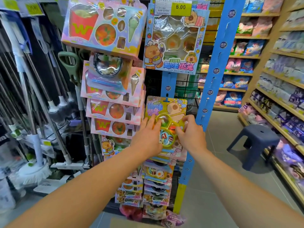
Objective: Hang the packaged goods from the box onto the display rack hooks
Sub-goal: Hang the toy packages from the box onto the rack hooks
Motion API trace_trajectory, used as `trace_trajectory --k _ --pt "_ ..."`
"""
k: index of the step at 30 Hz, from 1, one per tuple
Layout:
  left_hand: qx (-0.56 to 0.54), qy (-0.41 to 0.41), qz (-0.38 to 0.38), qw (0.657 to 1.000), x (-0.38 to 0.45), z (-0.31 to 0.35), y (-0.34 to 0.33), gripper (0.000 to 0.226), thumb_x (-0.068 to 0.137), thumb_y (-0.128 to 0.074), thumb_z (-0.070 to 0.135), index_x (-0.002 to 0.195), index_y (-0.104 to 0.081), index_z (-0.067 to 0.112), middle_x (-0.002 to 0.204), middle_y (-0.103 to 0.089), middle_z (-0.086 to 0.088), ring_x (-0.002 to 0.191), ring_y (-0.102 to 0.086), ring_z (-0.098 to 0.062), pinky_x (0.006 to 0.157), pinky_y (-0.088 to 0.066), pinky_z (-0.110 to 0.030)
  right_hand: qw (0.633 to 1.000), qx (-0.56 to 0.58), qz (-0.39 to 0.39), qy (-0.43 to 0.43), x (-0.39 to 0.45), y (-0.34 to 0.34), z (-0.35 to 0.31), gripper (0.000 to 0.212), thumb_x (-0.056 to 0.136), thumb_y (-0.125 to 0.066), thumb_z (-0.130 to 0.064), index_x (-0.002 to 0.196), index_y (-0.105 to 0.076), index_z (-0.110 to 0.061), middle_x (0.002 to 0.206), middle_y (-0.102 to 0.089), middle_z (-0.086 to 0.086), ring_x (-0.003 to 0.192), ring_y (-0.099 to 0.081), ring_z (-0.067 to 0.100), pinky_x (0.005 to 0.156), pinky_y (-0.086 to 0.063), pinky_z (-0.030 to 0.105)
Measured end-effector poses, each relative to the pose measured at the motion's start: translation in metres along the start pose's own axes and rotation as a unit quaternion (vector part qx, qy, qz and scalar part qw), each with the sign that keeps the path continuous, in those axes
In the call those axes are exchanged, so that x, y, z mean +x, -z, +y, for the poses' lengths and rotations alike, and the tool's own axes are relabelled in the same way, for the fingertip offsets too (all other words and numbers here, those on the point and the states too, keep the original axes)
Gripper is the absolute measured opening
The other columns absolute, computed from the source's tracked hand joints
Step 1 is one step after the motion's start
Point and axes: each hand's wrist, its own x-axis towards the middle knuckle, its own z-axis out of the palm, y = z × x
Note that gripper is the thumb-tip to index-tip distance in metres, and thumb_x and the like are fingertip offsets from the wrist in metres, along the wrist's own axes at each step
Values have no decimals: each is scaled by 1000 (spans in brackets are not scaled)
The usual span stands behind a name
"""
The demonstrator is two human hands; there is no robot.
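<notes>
Two hands [148,137] – one yellow toy pack [166,112] – one blue stool [253,142].

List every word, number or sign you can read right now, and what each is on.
"6.00": yellow price tag at the top of the rack.
"W": red fries carton on the pink toy food box; the same letter repeats on the boxes below.
Chinese title on the blue capybara box: too blurred to quote.
Yellow blister pack under both hands: print unreadable.
Round logos on the blue upright: too small.

Shop aisle, grey tile floor [218,186]. Wooden shelving [278,102] along right wall, stocked. Dark blue plastic stool [256,143] beside it. Mops [37,112] racked at left.
</notes>
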Motion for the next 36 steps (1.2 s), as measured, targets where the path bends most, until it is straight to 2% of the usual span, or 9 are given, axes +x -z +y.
trace_trajectory --k 4,7,10,15,17,21,24,28,36 --pt "20 1 -18 1000 1 -1 -3 95 88 -64 36 156 -1 16 163 14 -2 149 12 -29 121 -17 -46 994 -103 -6 24 -6 2 -2 23 92 -54 -46 95 -45 -24 81 -59 -2 76 -58 26 61 -52 38" --pt "26 -2 -22 999 0 -1 -5 93 89 -63 35 156 -1 14 163 12 -4 149 11 -31 122 -15 -46 985 -166 -10 55 -15 3 0 26 91 -52 -44 103 -53 -21 100 -53 1 88 -56 27 64 -51 37" --pt "14 -10 -24 1000 -1 -3 -6 92 89 -62 34 156 -3 14 163 9 -5 150 5 -31 122 -13 -44 985 -163 -18 50 -21 4 9 28 90 -52 -39 114 -52 -23 113 -49 4 96 -54 27 70 -53 38" --pt "-22 -37 -25 999 -7 -8 -9 85 89 -62 33 155 -12 14 164 -1 -7 150 -4 -28 121 -16 -42 984 -158 -50 59 -35 7 18 25 92 -53 -37 111 -57 -22 106 -50 0 97 -54 24 71 -52 36" --pt "-48 -53 -11 997 -14 -9 -9 79 89 -62 31 154 -20 14 162 -14 -7 147 -16 -25 118 -22 -38 984 -158 -62 56 -43 7 19 26 92 -54 -38 113 -57 -22 108 -50 0 98 -54 25 71 -51 36" --pt "-109 -59 9 992 -37 -18 -12 64 92 -57 32 150 -35 16 154 -38 -4 138 -39 -22 110 -35 -34 982 -152 -104 42 -67 2 15 43 91 -56 -39 130 -51 -21 120 -52 2 111 -52 26 80 -50 39" --pt "-153 -39 -10 987 -58 -32 -17 58 94 -57 35 147 -41 21 149 -45 -3 124 -52 -24 103 -41 -35 981 -143 -130 26 -91 -11 8 47 91 -56 -37 135 -49 -21 124 -52 2 116 -51 26 83 -50 39" --pt "-206 -18 -42 977 -88 -66 -29 52 95 -58 32 144 -45 21 141 -54 -2 121 -54 -21 95 -44 -33 976 -153 -157 8 -128 -39 -5 49 91 -57 -35 136 -50 -18 131 -52 4 120 -52 26 90 -50 38" --pt "-225 24 -130 965 -160 -163 -96 50 91 -60 34 139 -53 19 139 -58 -1 120 -57 -20 99 -43 -32 965 -135 -218 -59 -231 -123 -44 44 86 -60 -29 126 -58 -12 124 -57 10 117 -54 30 92 -46 36"
